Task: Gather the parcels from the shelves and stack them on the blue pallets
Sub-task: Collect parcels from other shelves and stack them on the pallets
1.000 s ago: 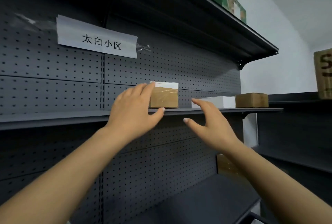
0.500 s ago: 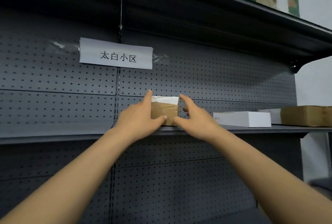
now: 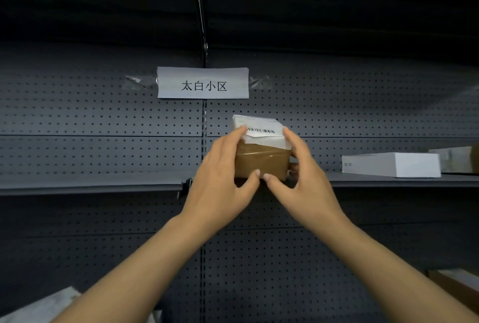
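we see both hands on 1 small brown parcel (image 3: 261,163) at the front edge of the middle shelf (image 3: 90,182). the left hand (image 3: 223,188) grips its left side, fingers curled up over the top corner and thumb pressed against the front face near the bottom. the right hand (image 3: 308,185) grips the right side the same way, fingers over the top right corner and thumb on the lower front, the 2 thumb tips nearly meeting. the parcel is wrapped in clear tape and carries a white label (image 3: 259,129) with a barcode folded over its top; it tilts slightly toward us, and we cannot tell whether its base touches the shelf or is just above it. behind it, a paper sign (image 3: 203,83) with 4 printed characters is taped to the dark pegboard back panel (image 3: 103,120). well to the right on the same shelf lies a flat white box (image 3: 391,164), with another parcel (image 3: 453,159) just beyond it, partly cut off by the frame edge.
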A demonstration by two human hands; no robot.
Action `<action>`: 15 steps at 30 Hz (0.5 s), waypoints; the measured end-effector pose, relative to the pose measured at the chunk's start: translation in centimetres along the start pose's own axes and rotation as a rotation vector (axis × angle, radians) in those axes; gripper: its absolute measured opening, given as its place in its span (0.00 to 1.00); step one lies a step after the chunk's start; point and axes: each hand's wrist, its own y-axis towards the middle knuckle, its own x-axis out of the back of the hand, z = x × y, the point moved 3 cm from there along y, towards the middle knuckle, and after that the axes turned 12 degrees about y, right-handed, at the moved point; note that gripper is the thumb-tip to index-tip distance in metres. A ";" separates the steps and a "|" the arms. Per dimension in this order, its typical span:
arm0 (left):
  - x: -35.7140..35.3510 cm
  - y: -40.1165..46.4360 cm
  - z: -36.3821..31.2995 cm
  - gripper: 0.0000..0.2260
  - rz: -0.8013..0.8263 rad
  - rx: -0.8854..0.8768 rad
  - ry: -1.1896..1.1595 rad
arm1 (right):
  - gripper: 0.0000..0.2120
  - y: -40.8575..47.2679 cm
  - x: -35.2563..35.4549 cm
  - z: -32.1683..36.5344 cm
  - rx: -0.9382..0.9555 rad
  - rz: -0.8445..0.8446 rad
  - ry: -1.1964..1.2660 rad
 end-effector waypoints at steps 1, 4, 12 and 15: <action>0.5 -0.5 -0.3 0.31 -0.018 -0.017 0.002 | 0.36 -0.5 0.0 0.5 0.017 -0.022 0.020; 2.3 -2.0 -0.6 0.29 -0.045 -0.055 -0.012 | 0.34 -2.3 -0.6 2.1 0.032 -0.059 0.065; 9.6 -5.8 0.7 0.15 -0.021 0.071 -0.314 | 0.35 -8.2 -4.6 8.4 0.088 -0.095 0.112; 12.7 -8.1 1.9 0.16 0.040 0.048 -0.319 | 0.33 -10.8 -7.5 11.2 0.092 -0.101 0.114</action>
